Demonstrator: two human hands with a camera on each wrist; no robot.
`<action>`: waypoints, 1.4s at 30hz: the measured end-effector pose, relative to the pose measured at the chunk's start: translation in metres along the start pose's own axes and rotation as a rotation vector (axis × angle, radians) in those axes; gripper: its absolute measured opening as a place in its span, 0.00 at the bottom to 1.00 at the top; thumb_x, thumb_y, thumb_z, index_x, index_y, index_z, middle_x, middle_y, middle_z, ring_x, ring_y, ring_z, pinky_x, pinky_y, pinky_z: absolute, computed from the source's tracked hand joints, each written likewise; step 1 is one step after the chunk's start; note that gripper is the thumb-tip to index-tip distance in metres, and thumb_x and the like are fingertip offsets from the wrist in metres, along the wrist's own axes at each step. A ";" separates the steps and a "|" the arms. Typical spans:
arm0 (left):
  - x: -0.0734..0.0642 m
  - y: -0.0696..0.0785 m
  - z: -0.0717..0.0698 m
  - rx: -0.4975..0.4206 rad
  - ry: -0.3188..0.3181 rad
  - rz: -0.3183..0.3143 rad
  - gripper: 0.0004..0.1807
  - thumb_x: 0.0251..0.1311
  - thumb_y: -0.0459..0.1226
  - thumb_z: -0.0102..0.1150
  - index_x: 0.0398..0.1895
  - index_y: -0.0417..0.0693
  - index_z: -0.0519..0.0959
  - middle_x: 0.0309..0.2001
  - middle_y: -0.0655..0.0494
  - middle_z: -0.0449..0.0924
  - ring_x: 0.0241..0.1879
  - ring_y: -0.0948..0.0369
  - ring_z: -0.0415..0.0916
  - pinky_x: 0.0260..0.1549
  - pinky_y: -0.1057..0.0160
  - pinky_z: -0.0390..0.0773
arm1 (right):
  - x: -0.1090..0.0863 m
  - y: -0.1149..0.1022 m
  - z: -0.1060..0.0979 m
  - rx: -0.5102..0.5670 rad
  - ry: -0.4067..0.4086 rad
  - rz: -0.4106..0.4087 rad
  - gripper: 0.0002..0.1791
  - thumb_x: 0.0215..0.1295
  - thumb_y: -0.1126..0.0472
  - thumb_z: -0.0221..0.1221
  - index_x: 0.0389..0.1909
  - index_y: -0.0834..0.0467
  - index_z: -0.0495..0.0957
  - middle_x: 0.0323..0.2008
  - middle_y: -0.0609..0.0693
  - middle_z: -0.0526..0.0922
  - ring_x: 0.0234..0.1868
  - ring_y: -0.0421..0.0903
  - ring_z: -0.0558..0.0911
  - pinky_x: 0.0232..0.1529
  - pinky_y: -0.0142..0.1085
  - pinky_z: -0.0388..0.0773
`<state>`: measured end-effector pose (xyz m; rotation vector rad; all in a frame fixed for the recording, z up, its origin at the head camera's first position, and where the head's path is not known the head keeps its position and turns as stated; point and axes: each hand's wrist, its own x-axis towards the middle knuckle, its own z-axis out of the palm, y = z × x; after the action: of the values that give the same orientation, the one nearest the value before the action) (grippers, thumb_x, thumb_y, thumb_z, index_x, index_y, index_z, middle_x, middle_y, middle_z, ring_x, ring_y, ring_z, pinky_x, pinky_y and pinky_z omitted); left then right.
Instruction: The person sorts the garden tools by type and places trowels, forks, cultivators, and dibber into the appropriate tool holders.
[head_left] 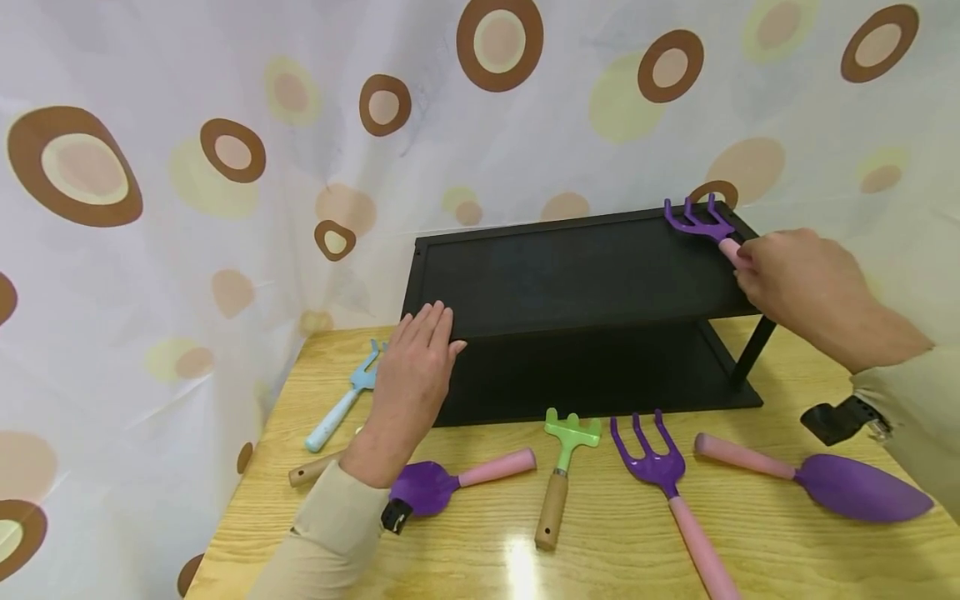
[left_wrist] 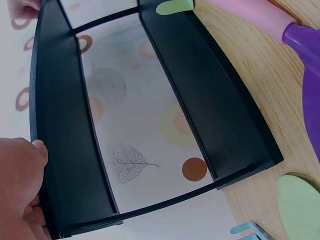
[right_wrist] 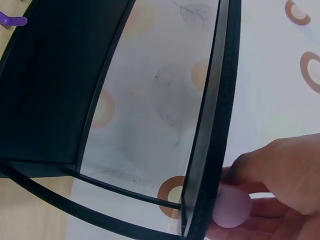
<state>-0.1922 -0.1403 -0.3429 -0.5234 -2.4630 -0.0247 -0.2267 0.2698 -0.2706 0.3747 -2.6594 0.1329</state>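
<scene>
My right hand (head_left: 806, 287) pinches the pink handle (right_wrist: 231, 206) of a purple three-pronged hand rake (head_left: 708, 225), held at the right end of the black two-tier shelf's (head_left: 555, 275) top board. Its prongs lie over the board's back right corner. My left hand (head_left: 416, 367) rests on the top board's front left corner, fingers straight and together. In the left wrist view, part of the left hand (left_wrist: 20, 185) shows beside the board's edge. Below the left wrist lies a purple trowel (head_left: 427, 487) with a pink handle, partly covered by the sleeve.
On the wooden table (head_left: 600, 533) lie a light-blue hand fork (head_left: 341, 408), a wooden handle (head_left: 311, 471), a small green rake (head_left: 562, 467), a purple hand fork (head_left: 660, 471) and another purple trowel (head_left: 855, 487). A light-green blade (left_wrist: 300, 205) shows in the left wrist view. Patterned cloth (head_left: 487, 150) hangs behind.
</scene>
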 end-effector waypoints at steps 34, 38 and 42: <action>0.000 0.001 0.003 0.006 0.007 -0.002 0.25 0.74 0.43 0.50 0.66 0.37 0.72 0.65 0.44 0.76 0.67 0.51 0.72 0.70 0.52 0.67 | -0.069 0.019 -0.005 0.216 0.081 0.193 0.15 0.69 0.63 0.52 0.46 0.71 0.77 0.39 0.68 0.78 0.37 0.61 0.77 0.31 0.43 0.70; 0.000 0.001 0.002 0.001 0.008 -0.005 0.25 0.74 0.43 0.50 0.66 0.36 0.72 0.65 0.44 0.76 0.67 0.51 0.72 0.70 0.52 0.68 | -0.081 0.025 -0.001 0.204 0.061 0.200 0.14 0.68 0.64 0.53 0.45 0.72 0.77 0.37 0.68 0.78 0.31 0.60 0.78 0.25 0.34 0.68; 0.000 0.001 0.001 0.000 0.006 -0.002 0.25 0.74 0.43 0.50 0.66 0.37 0.72 0.65 0.44 0.75 0.67 0.51 0.72 0.70 0.51 0.67 | -0.094 0.031 0.008 0.214 0.028 0.193 0.13 0.67 0.65 0.54 0.44 0.72 0.77 0.33 0.64 0.80 0.27 0.48 0.77 0.22 0.27 0.67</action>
<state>-0.1925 -0.1396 -0.3436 -0.5194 -2.4580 -0.0266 -0.1573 0.3209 -0.3208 0.1797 -2.6557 0.4816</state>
